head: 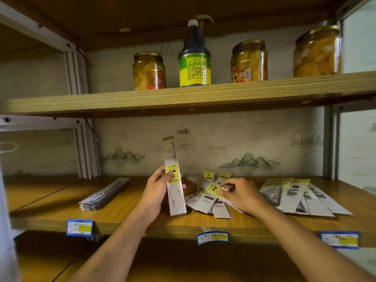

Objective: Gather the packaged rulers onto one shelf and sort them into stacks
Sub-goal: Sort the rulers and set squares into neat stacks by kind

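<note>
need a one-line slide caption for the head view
Left hand holds a packaged ruler upright while the right hand pinches another from the loose pile on the wooden shelf.

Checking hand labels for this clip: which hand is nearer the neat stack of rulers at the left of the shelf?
Left. The left hand holds an upright ruler just right of the neat stack; the right hand is farther right, on the loose pile.
</note>
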